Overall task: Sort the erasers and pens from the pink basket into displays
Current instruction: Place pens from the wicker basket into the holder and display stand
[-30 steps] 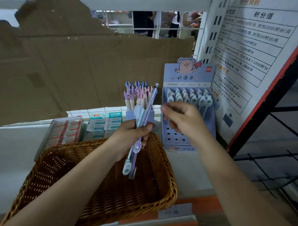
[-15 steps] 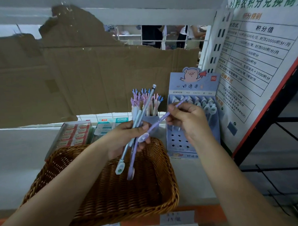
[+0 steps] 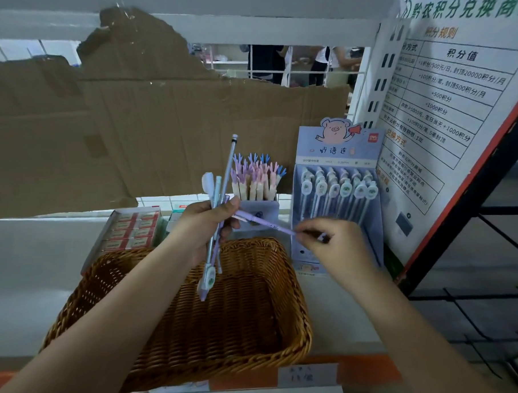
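Pens [image 3: 209,266] are sitting bunched in the left hand [image 3: 205,225], whose grip is curling round them above the far rim of the basket [image 3: 242,310], some ends pointing up toward 12 o'clock and others hanging toward 6. The right hand [image 3: 328,241] is pinching one end of a single purple pen [image 3: 271,225] between thumb and fingertips, its other end lying at the left fingers. To my eye it is being drawn out of the bunch. The sorting is looking far along. The basket floor that is showing is holding nothing, though the left forearm is hiding a strip of it. The eraser boxes [image 3: 131,228] at 10 o'clock of the basket are showing filled rows, and the pig-card display [image 3: 339,151] at 1 o'clock is carrying a row of pens across its upper part. What is remaining, by my reading, is the handful in the left grip, each pen going into that display or into the holder of claw-topped pens [image 3: 257,178] at 12 o'clock. Everything is resting on a white shelf [image 3: 32,265] with an orange front edge bearing a price label [image 3: 307,375]. Torn cardboard [image 3: 159,126] is backing it, a printed notice board [image 3: 455,98] is leaning at 2 o'clock, and people are standing in the room beyond.
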